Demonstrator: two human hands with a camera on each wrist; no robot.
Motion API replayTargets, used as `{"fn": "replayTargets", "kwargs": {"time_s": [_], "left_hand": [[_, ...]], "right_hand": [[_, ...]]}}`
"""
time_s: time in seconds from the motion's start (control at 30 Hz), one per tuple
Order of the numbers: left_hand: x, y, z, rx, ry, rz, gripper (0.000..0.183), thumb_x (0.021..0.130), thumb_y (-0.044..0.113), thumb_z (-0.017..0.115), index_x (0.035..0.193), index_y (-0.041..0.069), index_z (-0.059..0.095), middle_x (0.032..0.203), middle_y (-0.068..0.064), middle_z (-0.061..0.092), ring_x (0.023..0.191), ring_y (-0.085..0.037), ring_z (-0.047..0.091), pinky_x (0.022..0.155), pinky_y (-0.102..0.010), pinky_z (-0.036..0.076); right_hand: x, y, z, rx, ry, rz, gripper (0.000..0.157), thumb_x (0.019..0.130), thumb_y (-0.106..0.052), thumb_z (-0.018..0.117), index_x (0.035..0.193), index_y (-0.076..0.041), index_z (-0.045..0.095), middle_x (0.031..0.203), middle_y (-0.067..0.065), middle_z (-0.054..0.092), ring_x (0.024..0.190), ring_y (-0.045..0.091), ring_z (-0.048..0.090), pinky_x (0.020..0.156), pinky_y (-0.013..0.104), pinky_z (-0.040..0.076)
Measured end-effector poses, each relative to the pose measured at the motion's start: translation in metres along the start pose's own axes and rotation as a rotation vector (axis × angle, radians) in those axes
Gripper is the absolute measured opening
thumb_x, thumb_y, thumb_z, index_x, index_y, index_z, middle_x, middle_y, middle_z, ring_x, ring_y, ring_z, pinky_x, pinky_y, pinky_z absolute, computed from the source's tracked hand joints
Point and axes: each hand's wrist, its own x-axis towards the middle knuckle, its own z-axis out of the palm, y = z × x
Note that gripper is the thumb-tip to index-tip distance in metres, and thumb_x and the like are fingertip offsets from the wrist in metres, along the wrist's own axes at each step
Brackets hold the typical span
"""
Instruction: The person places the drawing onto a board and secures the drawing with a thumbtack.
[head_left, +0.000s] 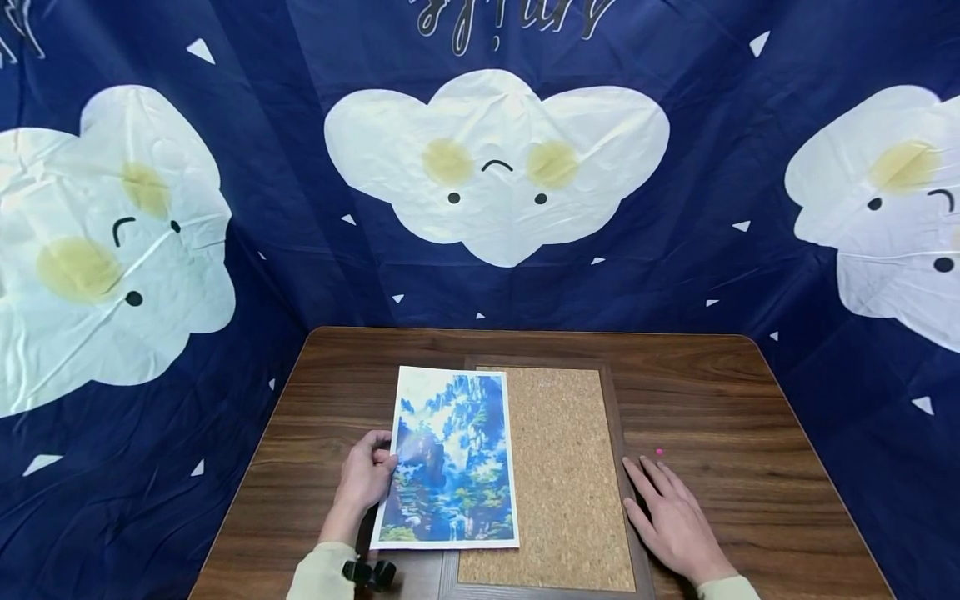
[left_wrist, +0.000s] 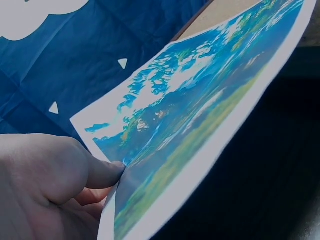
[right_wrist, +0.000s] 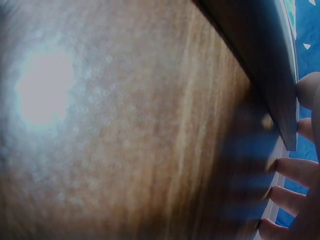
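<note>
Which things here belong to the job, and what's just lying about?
Likely part of the job:
landscape print, pinched by the left hand
framed corkboard, partly covered by the print in the head view; right hand at its edge

Probably just around:
wood-grain table
cloud-print backdrop
pink dot on the table, too small to identify

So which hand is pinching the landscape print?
The left hand: it pinches the landscape print by its left edge, while the right hand rests beside the corkboard.
</note>
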Motion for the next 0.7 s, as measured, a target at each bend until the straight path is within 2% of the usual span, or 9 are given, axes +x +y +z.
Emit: {"fn": "replayTargets", "kwargs": {"time_s": [0.7], "left_hand": [[-0.003,0.01,0.016,-0.028,-0.03,0.026,0.029,0.096,-0.003,0.069,0.124,0.003,0.067,0.082,-0.003,0.072,0.069,-0.013,0.061,0.069,-0.032,0.047]], "right_hand": [[0.0,-0.001,0.0,-0.008,-0.001,-0.002,0.056,0.1,-0.029,0.069,0.152,-0.011,0.056,0.147,0.026,0.057,0.135,0.051,0.05,0.109,0.063,0.039]]}}
